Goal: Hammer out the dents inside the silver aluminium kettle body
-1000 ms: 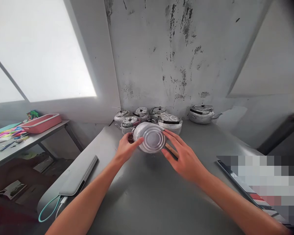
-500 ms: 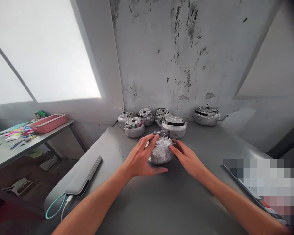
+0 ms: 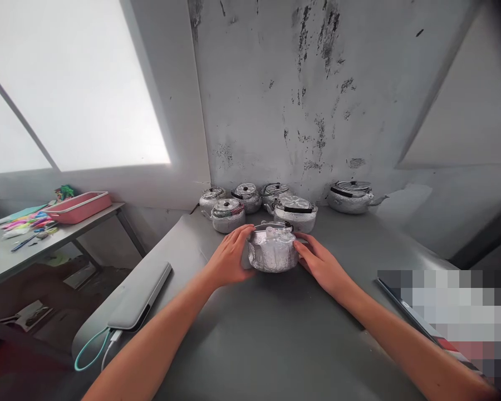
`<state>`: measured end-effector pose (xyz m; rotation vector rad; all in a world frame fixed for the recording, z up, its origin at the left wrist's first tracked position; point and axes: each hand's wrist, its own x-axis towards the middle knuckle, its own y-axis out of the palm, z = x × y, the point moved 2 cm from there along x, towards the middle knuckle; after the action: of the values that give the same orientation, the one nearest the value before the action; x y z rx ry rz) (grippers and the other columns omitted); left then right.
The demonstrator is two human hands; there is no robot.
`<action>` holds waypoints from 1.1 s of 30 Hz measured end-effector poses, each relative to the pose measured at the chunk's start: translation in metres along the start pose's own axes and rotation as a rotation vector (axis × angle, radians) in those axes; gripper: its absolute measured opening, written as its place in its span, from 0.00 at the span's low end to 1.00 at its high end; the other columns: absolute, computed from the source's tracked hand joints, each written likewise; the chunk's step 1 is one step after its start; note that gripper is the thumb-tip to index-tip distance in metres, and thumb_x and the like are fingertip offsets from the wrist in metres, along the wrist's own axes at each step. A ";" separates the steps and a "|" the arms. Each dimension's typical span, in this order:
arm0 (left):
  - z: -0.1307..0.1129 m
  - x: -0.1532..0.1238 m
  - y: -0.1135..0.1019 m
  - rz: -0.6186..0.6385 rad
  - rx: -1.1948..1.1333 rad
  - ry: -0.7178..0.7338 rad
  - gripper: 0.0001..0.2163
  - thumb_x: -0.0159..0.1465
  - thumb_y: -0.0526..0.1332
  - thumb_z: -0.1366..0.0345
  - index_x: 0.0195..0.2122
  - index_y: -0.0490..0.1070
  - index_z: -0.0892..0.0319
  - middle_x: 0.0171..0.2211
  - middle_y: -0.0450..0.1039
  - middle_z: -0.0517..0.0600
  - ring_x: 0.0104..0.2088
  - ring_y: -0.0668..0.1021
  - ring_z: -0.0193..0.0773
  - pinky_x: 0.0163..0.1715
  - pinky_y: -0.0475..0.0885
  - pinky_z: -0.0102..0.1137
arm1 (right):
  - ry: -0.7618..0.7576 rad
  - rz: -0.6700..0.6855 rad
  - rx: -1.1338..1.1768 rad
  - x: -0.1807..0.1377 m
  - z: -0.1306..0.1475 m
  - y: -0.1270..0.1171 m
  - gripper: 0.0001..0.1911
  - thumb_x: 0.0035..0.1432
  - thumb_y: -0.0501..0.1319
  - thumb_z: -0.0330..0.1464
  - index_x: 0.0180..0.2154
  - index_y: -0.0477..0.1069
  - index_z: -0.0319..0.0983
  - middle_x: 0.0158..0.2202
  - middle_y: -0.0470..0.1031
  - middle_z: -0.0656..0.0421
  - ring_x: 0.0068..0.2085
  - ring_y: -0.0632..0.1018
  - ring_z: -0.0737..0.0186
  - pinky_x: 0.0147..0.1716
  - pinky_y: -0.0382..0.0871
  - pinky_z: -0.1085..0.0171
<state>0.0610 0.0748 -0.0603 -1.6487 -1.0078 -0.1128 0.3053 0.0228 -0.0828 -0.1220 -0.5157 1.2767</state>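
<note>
A dented silver metal kettle (image 3: 273, 249) is between my two hands above the grey table, its handle folded down at the back of the rim. My left hand (image 3: 230, 257) presses against its left side, fingers along the upper edge and thumb low. On the opposite side my right hand (image 3: 319, 262) grips the wall with thumb and fingers. Just behind stands a larger kettle (image 3: 295, 214) with a black handle grip, and a lidded kettle (image 3: 228, 218) is beyond my left fingers. Whether the held kettle's base touches the table is hard to tell.
Several more kettles line the back wall, one kettle (image 3: 350, 199) apart at the right. A grey power bank (image 3: 140, 301) with cables lies at the left edge. A pink basket (image 3: 81, 208) is on a side table. A blurred-out flat object (image 3: 455, 317) lies at the right.
My left hand has moved from across the kettle's front and top to its left side. The kettle has turned a little, showing more of its front, while my right hand keeps its hold.
</note>
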 end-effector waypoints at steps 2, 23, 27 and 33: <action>-0.004 0.000 -0.001 -0.028 0.028 0.029 0.42 0.51 0.69 0.63 0.66 0.53 0.56 0.64 0.58 0.59 0.65 0.62 0.52 0.65 0.57 0.43 | 0.005 -0.017 -0.009 -0.001 0.004 -0.001 0.24 0.65 0.55 0.47 0.57 0.69 0.45 0.51 0.80 0.54 0.52 0.79 0.48 0.53 0.73 0.49; -0.018 0.004 -0.031 -0.224 -0.204 -0.121 0.26 0.64 0.60 0.53 0.62 0.65 0.54 0.66 0.58 0.55 0.67 0.58 0.52 0.66 0.53 0.44 | 0.097 0.125 0.097 -0.008 0.023 0.004 0.30 0.60 0.63 0.45 0.60 0.61 0.43 0.52 0.77 0.48 0.50 0.80 0.48 0.50 0.76 0.48; 0.021 0.004 -0.028 -0.414 -0.550 -0.608 0.19 0.66 0.57 0.50 0.55 0.71 0.51 0.60 0.66 0.50 0.64 0.65 0.46 0.63 0.59 0.37 | 0.100 0.104 0.098 -0.002 0.013 0.001 0.25 0.61 0.61 0.44 0.57 0.66 0.43 0.48 0.80 0.51 0.47 0.82 0.50 0.49 0.77 0.49; 0.041 0.006 -0.009 -0.153 -1.176 -0.936 0.29 0.65 0.51 0.41 0.46 0.74 0.64 0.48 0.76 0.62 0.47 0.79 0.47 0.50 0.73 0.40 | 0.022 0.075 0.064 0.009 -0.012 0.003 0.24 0.63 0.57 0.45 0.56 0.67 0.41 0.42 0.83 0.53 0.41 0.84 0.53 0.40 0.81 0.55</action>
<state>0.0416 0.1120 -0.0645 -2.7935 -2.0011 -0.0181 0.3098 0.0346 -0.0917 -0.1023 -0.4541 1.3625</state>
